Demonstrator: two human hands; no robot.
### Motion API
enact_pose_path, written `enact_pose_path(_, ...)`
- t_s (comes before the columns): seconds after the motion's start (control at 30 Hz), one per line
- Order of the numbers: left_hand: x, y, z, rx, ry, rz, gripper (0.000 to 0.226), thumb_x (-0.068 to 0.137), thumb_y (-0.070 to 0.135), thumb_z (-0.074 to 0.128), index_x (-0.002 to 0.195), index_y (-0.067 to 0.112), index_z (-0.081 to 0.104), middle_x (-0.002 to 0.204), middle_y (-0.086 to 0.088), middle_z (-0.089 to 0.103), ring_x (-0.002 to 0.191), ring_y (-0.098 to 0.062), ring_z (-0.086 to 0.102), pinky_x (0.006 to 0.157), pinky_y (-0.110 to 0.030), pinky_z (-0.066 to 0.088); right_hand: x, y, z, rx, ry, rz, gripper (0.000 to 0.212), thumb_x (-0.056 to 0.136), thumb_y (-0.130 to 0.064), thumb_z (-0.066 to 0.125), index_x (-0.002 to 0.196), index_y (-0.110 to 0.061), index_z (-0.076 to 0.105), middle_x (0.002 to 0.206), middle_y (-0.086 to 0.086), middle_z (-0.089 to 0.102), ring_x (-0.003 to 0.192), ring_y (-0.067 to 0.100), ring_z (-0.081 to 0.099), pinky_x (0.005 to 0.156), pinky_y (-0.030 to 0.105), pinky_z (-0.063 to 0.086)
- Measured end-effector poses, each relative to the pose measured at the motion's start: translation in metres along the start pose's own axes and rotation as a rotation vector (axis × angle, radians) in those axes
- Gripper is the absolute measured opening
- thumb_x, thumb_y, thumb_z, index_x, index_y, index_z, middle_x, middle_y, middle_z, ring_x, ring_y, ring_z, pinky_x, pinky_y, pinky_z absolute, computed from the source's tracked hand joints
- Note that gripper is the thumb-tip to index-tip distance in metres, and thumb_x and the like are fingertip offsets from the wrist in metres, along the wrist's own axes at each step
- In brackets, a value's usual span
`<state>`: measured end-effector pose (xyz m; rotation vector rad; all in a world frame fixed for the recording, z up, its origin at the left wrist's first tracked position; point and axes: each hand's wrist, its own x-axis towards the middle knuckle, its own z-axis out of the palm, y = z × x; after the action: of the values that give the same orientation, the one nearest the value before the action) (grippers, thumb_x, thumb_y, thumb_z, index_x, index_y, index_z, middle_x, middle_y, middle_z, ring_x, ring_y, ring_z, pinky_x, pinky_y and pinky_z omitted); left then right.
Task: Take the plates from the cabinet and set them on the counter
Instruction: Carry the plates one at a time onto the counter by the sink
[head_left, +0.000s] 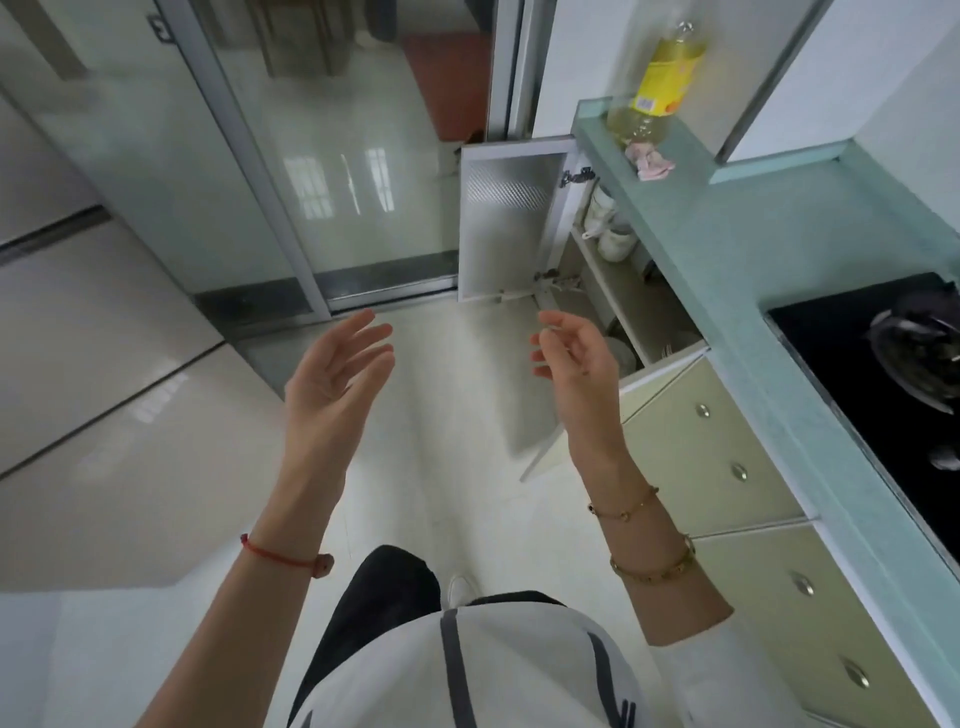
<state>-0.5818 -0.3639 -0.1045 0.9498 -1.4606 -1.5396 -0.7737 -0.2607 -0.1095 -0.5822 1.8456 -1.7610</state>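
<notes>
White dishes (615, 241) sit inside the open cabinet (506, 234) under the green worktop (727, 249). The left hand (337, 374) and right hand (576, 364) float near it, fingers apart, holding nothing

A glossy pale floor (457, 426) runs to a metal-framed sliding glass door (363, 182), between shiny beige wall tiles (104, 389) and pale green drawers (717, 457).

The worktop (737, 249) looks like pale green stone, smooth and a little shiny. The floor (452, 415) has glossy light tiles. The drawer knobs (739, 472) are shiny metal. The bottle (657, 88) is clear plastic.
</notes>
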Motion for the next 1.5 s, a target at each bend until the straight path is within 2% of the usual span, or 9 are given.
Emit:
enact_pose_path(0.2, 0.123, -0.011, 0.002, 0.01, -0.059, -0.021, 0.04, 0.092, 0.005, 0.068, 0.129, 0.019, 0.063, 0.123, -0.005, 0.072, 0.113, -0.02, 0.068, 0.104, -0.038, 0.05, 0.088, 0.006, 0.044, -0.004, 0.099, 0.039, 0.02, 0.097, -0.011, 0.056, 0.115, -0.01, 0.063, 0.093, 0.0, 0.067, 0.082, 0.013, 0.063, 0.076, 0.026, 0.055)
enact_pose_path(0.4, 0.266, -0.013, 0.013, 0.038, -0.269, -0.027, 0.038, 0.091, 0.009, 0.069, 0.124, 0.028, 0.065, 0.12, 0.006, 0.073, 0.11, -0.011, 0.068, 0.1, -0.031, 0.052, 0.176, 0.003, 0.091, 0.019, 0.307, 0.044, 0.021, 0.096, -0.008, 0.055, 0.115, -0.008, 0.063, 0.1, 0.01, 0.068, 0.084, 0.016, 0.063, 0.079, 0.033, 0.055)
enact_pose_path(0.67, 0.41, -0.017, 0.072, 0.064, -0.547, -0.053, 0.04, 0.088, 0.004, 0.07, 0.126, 0.013, 0.065, 0.118, -0.007, 0.071, 0.112, -0.019, 0.067, 0.105, -0.035, 0.051, 0.259, 0.001, 0.118, 0.058, 0.627, 0.07, 0.02, 0.096, -0.008, 0.054, 0.115, -0.008, 0.063, 0.106, 0.021, 0.066, 0.088, 0.022, 0.062, 0.081, 0.036, 0.054)
enact_pose_path(0.83, 0.47, -0.032, 0.126, 0.05, -0.735, -0.085, 0.039, 0.089, 0.005, 0.071, 0.124, 0.02, 0.066, 0.118, -0.006, 0.072, 0.109, -0.009, 0.069, 0.091, -0.017, 0.051, 0.305, 0.009, 0.107, 0.055, 0.796, 0.114, 0.02, 0.096, -0.008, 0.055, 0.114, -0.007, 0.063, 0.103, 0.018, 0.068, 0.087, 0.021, 0.063, 0.08, 0.037, 0.055)
enact_pose_path(1.0, 0.521, -0.058, 0.197, 0.082, -0.839, -0.105, 0.04, 0.09, 0.003, 0.07, 0.128, 0.013, 0.065, 0.121, -0.008, 0.072, 0.113, -0.013, 0.069, 0.1, -0.025, 0.052, 0.359, 0.03, 0.08, 0.083, 0.936, 0.175, 0.019, 0.096, -0.008, 0.055, 0.111, -0.006, 0.065, 0.101, 0.017, 0.069, 0.084, 0.019, 0.062, 0.082, 0.04, 0.055)
enact_pose_path(1.1, 0.544, -0.076, 0.239, 0.101, -0.908, -0.116, 0.039, 0.089, 0.002, 0.071, 0.126, 0.016, 0.066, 0.12, -0.006, 0.072, 0.114, -0.016, 0.069, 0.101, -0.03, 0.052, 0.389, 0.042, 0.062, 0.087, 0.992, 0.211, 0.017, 0.095, -0.007, 0.055, 0.107, -0.009, 0.066, 0.093, 0.006, 0.069, 0.083, 0.018, 0.061, 0.082, 0.039, 0.055)
enact_pose_path(1.2, 0.562, -0.1, 0.279, 0.113, -0.977, -0.117, 0.039, 0.089, 0.004, 0.071, 0.126, 0.016, 0.065, 0.12, -0.004, 0.072, 0.113, -0.016, 0.069, 0.098, -0.026, 0.052, 0.415, 0.056, 0.043, 0.079, 1.031, 0.234, 0.017, 0.096, -0.007, 0.055, 0.109, -0.007, 0.066, 0.089, 0.0, 0.068, 0.082, 0.015, 0.062, 0.079, 0.036, 0.055)
enact_pose_path(1.33, 0.582, -0.143, 0.32, 0.138, -1.059, -0.127, 0.039, 0.086, 0.014, 0.073, 0.124, 0.023, 0.068, 0.118, -0.001, 0.073, 0.11, -0.012, 0.069, 0.093, -0.019, 0.052, 0.444, 0.087, 0.02, 0.049, 1.081, 0.29, 0.017, 0.095, -0.008, 0.056, 0.109, -0.006, 0.066, 0.094, 0.015, 0.069, 0.079, 0.017, 0.06, 0.078, 0.038, 0.055)
enact_pose_path(1.5, 0.595, -0.213, 0.361, 0.191, -1.126, -0.123, 0.039, 0.085, 0.018, 0.073, 0.123, 0.022, 0.068, 0.117, 0.001, 0.073, 0.109, -0.012, 0.069, 0.091, -0.021, 0.052, 0.469, 0.154, 0.001, 0.04, 1.138, 0.383, 0.017, 0.093, -0.013, 0.057, 0.105, -0.013, 0.068, 0.089, 0.002, 0.068, 0.082, 0.019, 0.063, 0.085, 0.046, 0.056)
